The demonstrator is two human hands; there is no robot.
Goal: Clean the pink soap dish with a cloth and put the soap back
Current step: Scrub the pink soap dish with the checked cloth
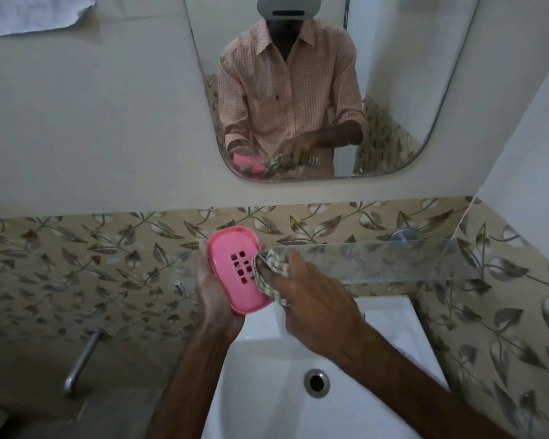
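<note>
My left hand [214, 299] grips the pink soap dish [232, 264] from its left side and holds it tilted above the back of the sink, with the slotted inside facing me. My right hand [311, 299] holds a checked cloth [271, 270] and presses it against the dish's right rim. The dish holds no soap, and I see no soap anywhere in view.
A white sink [267, 359] with a drain [316, 382] lies below my arms. A glass shelf [393, 258] runs along the leaf-patterned tiles at right. A metal tap [80, 362] sticks out of the wall at lower left. The mirror [393, 90] hangs above.
</note>
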